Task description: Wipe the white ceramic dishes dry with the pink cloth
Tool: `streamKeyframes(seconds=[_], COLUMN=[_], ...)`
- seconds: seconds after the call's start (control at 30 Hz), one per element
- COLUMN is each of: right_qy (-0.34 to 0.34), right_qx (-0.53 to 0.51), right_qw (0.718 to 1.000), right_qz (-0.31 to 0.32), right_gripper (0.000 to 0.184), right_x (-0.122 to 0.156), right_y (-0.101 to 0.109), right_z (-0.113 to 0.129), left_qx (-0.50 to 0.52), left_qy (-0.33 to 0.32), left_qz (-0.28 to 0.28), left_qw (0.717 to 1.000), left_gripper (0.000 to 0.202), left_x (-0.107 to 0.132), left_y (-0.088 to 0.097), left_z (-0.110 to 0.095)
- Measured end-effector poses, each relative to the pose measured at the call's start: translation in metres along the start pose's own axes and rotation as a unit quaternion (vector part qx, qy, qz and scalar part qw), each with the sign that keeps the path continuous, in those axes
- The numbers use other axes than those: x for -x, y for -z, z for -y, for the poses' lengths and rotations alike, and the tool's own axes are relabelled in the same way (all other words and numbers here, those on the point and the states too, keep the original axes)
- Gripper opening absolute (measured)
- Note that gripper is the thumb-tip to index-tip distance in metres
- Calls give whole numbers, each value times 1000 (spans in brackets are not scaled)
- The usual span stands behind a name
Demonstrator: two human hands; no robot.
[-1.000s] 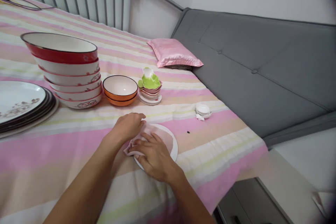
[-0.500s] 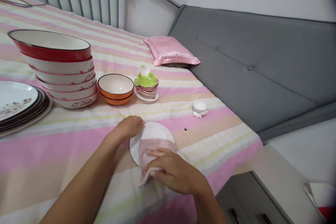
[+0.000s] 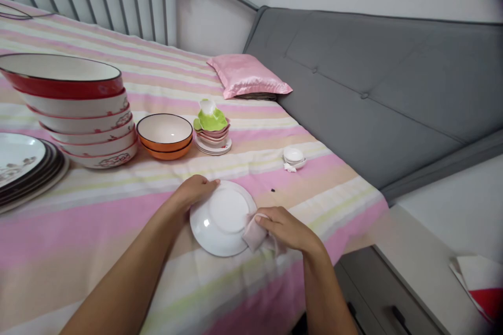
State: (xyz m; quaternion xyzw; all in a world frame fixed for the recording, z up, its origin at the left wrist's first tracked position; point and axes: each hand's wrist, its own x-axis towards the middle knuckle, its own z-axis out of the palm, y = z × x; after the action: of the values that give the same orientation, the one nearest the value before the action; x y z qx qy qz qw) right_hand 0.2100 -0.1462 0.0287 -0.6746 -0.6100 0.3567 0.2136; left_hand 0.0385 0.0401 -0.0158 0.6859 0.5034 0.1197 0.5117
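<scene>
A white plate is tilted just above the striped bedspread, its underside with the foot ring facing me. My left hand grips its upper left rim, thumb on the near face and the other fingers hidden behind. At the lower right rim, my right hand pinches a pale pink cloth against the plate. Part of the cloth hangs below the fingers. Beyond the plate stand two stacked orange bowls and a pile of small dishes with a green leaf-shaped one on top.
A tall stack of red-rimmed bowls and a pile of plates stand on the left. Small white dishes and a dark speck lie to the right. A pink pillow rests near the grey headboard.
My right hand has moved from the middle of the plate to its right rim, bunching the cloth there. More of the plate's underside shows. The view has shifted slightly right.
</scene>
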Motion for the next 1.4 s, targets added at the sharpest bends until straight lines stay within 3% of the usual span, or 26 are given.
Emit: streamKeyframes(seconds=[0.13,0.27,0.33,0.43,0.57,0.7,0.77,0.8,0.87,0.93,1.07,1.13,1.23,1.4], right_qy=[-15,-15,-11,-22,-8,54,56,52,45,60,151,182,193,190], right_qx=[-7,-39,-68,-138,-287,-429,-460,-469,-470,-437,-185,-32,82,118], right_qw=[999,995,987,960,877,735,686,676,675,701,837,871,871,844], right_qz=[-29,-90,-143,-244,-384,-522,-561,-567,-567,-561,-492,-456,-445,-487], right_gripper=[29,29,29,30,29,24,31,36,44,47,41,38,36,32], right_x=[-4,-4,-2,3,11,14,12,11,8,4,-6,-11,-18,-27], right_y=[0,4,7,14,21,18,11,6,-5,-16,-34,-38,-37,-28], right_z=[-5,-5,-6,-6,6,30,40,45,51,56,61,62,59,42], left_qx=[114,185,223,239,204,152,102,78,44,35,32,11,-6,-14], left_qy=[13,-13,-39,-81,-182,-297,-315,-320,-333,-338,-341,-356,-370,-371], left_qz=[84,157,168,141,49,-80,-103,-96,-65,-34,-9,-14,-14,-40], left_qw=[990,970,959,957,960,939,938,939,940,940,939,934,929,928], left_gripper=[47,48,43,40,39,31,28,27,26,24,19,18,19,22], left_x=[9,23,31,42,56,61,63,64,67,71,74,72,67,64], left_y=[-5,-5,-5,-5,-10,-27,-38,-44,-52,-57,-60,-60,-60,-59], left_z=[-7,-23,-31,-43,-56,-58,-56,-55,-54,-54,-52,-49,-45,-44])
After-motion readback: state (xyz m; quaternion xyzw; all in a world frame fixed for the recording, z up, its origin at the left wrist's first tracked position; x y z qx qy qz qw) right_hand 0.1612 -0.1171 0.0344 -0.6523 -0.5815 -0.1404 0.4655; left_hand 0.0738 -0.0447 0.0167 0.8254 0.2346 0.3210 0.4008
